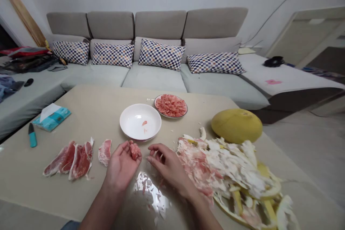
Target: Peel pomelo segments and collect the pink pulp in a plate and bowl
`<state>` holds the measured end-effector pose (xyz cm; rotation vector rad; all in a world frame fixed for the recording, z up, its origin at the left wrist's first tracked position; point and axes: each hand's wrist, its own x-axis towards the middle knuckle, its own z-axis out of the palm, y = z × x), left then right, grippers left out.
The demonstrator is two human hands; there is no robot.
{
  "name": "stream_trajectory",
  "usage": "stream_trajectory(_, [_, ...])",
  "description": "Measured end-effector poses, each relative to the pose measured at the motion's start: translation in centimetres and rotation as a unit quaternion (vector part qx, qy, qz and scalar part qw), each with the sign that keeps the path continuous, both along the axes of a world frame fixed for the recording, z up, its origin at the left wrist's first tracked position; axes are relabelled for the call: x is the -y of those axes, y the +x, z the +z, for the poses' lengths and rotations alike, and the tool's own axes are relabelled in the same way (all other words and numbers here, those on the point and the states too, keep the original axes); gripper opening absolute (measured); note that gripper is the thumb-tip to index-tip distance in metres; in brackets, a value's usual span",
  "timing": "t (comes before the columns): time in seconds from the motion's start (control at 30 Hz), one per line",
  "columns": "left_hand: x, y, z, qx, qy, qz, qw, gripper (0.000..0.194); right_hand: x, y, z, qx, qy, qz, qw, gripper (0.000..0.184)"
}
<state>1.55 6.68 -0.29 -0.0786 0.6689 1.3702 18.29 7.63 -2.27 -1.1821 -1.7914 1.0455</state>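
Observation:
My left hand (120, 167) is turned palm up near the front middle of the table, with a lump of pink pomelo flesh (134, 150) resting on its fingers. Just to the right, my right hand (167, 163) has bent fingers, with a gap between thumb and forefinger and nothing visible in it. A white bowl (132, 124) with a few bits of flesh stands beyond both hands. Left of my left hand lies one pomelo segment (105, 152), and farther left are several more segments (82, 160) in their skins. Small scraps (151, 190) litter the tabletop between my forearms.
Behind the bowl, a plate (186, 109) is heaped with pink flesh. A whole yellow pomelo (237, 125) sits at the right, behind a pile of peel and membrane (229, 165). A tissue pack (52, 118) and a teal-handled knife (32, 137) lie at left. A sofa (156, 77) borders the table.

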Motion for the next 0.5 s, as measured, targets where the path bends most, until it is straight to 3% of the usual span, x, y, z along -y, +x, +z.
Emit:
stream_trajectory(0.07, [0.2, 0.1, -0.4, 0.001, 0.02, 0.003, 1.0, 0.02, 0.5, -0.8, 0.3, -0.033, -0.025, -0.001, 0.999, 0.021])
stream_trajectory(0.27, [0.9, 1.0, -1.1, -0.046, 0.066, -0.04, 0.996, 0.006, 1.2, -2.3, 0.2, -0.064, -0.068, -0.003, 0.996, 0.031])
stream_trajectory(0.5, [2.0, 1.2, -0.5, -0.201, 0.112, -0.079, 0.97, 0.02, 1.0, -2.2, 0.2, -0.093, -0.068, -0.034, 0.993, 0.02])
